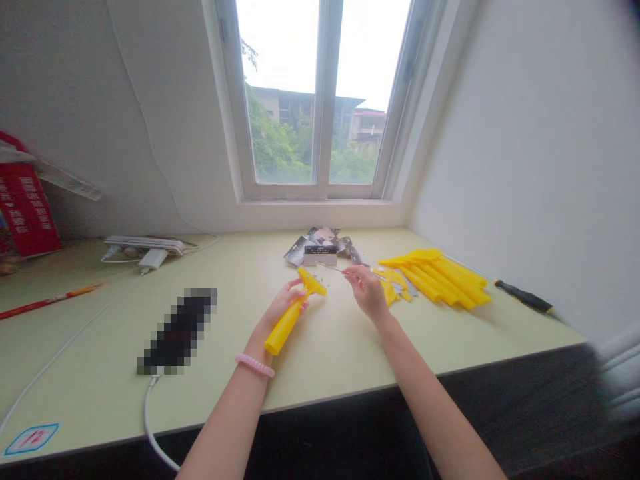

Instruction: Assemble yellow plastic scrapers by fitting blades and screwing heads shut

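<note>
My left hand (283, 305) is wrapped round the tube-like handle of a yellow scraper (285, 327), whose T-shaped head tilts up and away from me. In my right hand (369, 292), closed fingers pinch a thin metal rod-like tool (333, 268); its exact kind is too small to tell. The rod points left, beyond the scraper's head and apart from it. Some tiny grey bits (324, 283) lie on the table just behind the head. Close by my right hand, flat yellow pieces (393, 290) with grey parts among them lie in a loose pile.
Several yellow handles (440, 283) are stacked at the right, beside a black-handled screwdriver (525, 297). Printed packages (320, 253) lie at the back of the pale table (340, 367). A power strip (145, 245), a cable and a pixelated dark object (180, 330) are at the left.
</note>
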`<state>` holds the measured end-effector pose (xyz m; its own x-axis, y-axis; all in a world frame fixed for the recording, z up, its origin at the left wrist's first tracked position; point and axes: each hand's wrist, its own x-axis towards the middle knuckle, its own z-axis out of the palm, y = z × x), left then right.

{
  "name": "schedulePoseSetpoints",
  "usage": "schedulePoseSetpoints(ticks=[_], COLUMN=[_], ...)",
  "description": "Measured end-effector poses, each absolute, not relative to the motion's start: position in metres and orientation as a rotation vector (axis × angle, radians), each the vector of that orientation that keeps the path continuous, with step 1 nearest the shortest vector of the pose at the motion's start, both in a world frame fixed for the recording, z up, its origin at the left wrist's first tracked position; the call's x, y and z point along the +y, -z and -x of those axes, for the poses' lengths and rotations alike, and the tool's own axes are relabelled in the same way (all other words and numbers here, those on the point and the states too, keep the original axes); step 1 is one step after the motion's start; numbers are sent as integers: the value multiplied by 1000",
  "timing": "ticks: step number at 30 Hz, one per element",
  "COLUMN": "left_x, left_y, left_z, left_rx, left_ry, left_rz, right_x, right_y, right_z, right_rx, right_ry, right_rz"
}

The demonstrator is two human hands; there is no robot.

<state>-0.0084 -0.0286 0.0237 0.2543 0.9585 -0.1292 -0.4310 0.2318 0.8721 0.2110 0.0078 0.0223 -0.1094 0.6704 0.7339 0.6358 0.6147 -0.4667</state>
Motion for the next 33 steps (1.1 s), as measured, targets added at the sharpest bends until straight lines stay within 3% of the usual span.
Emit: schedulePoseSetpoints(ticks=[33], left_x=[-27], left_y=[-25], left_z=[6], left_rx=[857], left_ry=[-1085], left_rz=[-821], right_x=[-3], right_y=[-29], right_z=[-199], right_rx=[-1830], right_ry=[5], right_rz=[763])
